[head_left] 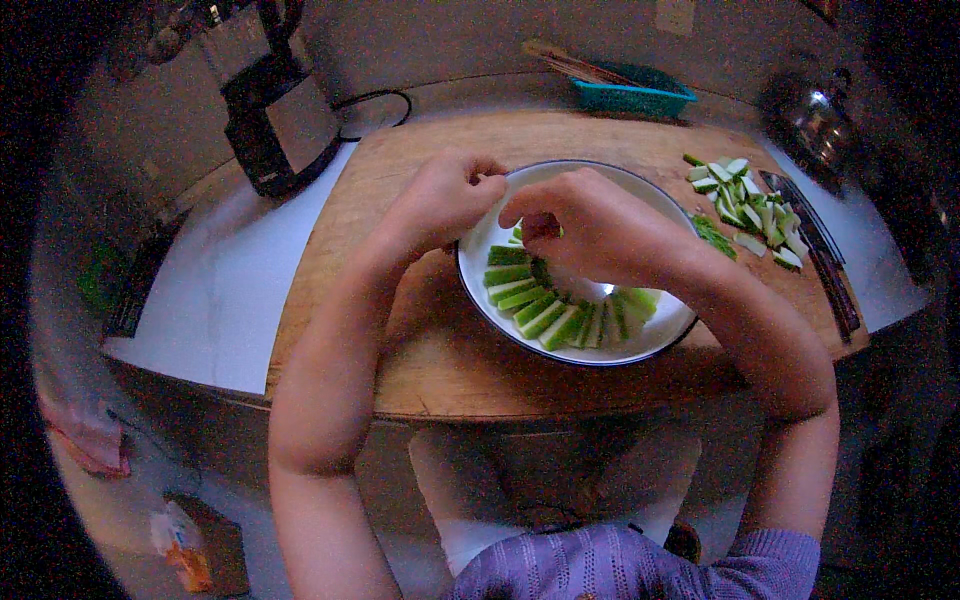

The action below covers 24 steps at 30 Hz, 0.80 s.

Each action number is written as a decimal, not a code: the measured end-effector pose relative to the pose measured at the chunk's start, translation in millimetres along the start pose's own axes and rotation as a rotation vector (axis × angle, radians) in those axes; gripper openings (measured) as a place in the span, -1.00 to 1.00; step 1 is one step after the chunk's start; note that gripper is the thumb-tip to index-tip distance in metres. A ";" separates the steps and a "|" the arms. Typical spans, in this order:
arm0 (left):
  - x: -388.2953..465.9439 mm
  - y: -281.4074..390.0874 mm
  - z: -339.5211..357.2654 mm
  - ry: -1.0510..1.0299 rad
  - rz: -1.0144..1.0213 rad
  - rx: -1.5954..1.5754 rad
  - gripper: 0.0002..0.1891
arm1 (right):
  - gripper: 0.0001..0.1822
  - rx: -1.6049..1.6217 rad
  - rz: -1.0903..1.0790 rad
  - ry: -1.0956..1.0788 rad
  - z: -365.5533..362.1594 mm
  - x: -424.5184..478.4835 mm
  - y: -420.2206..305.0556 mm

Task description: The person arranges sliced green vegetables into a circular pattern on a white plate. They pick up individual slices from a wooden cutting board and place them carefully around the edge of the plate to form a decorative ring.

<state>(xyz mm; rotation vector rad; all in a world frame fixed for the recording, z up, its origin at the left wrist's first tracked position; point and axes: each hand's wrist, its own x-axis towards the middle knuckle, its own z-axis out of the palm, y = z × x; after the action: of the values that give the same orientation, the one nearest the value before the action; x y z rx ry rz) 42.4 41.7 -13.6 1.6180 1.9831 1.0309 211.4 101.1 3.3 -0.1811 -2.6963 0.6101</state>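
Observation:
A white plate [487, 294] with a dark blue rim sits on a wooden cutting board [427, 371]. Green-skinned vegetable slices [536, 319] lie fanned in a curved row along its near and left sides. My left hand [461, 191] is at the plate's upper left rim with its fingers curled; whether it grips the rim is unclear. Over the middle of the plate, my right hand [574, 217] has its fingers bent downward near the slices. The hand itself hides its fingertips and anything between them, along with part of the row.
Right of the plate, cut pale-green pieces [750, 206] lie heaped beside leafy greens [712, 236]. Dark chopsticks [821, 255] lie along the board's right side. Behind stand a teal basket [637, 101] with thin sticks, a metal pot [814, 124] and a black-and-silver appliance [281, 124].

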 end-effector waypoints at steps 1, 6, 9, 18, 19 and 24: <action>-2.8 5.1 -1.0 0.000 0.010 0.017 -0.70 | -0.80 -0.002 -0.005 0.004 -0.3 -0.6 0.7; -6.2 11.5 -2.6 -0.008 0.017 0.106 -0.69 | -0.80 -0.009 -0.038 0.040 -2.3 -2.9 4.1; -8.8 22.2 -7.1 -0.015 0.051 0.153 -0.69 | -0.83 0.039 0.001 0.082 -20.0 -5.2 -1.8; -3.7 5.5 -20.7 -0.033 0.051 0.164 -0.72 | -0.74 0.102 0.329 0.414 -101.2 -37.7 44.5; -2.0 3.4 -20.1 -0.034 0.056 0.187 -0.71 | -0.74 0.049 0.361 0.434 -106.4 -45.3 57.2; 5.6 -22.6 -18.7 -0.003 0.100 0.156 -0.71 | -0.71 -0.080 0.502 0.497 -121.8 -70.0 99.0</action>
<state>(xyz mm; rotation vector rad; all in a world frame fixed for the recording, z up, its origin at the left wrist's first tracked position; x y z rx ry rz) 12.8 39.9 -17.1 1.8150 2.0441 0.9284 326.7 223.4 39.2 -0.9200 -2.1879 0.5054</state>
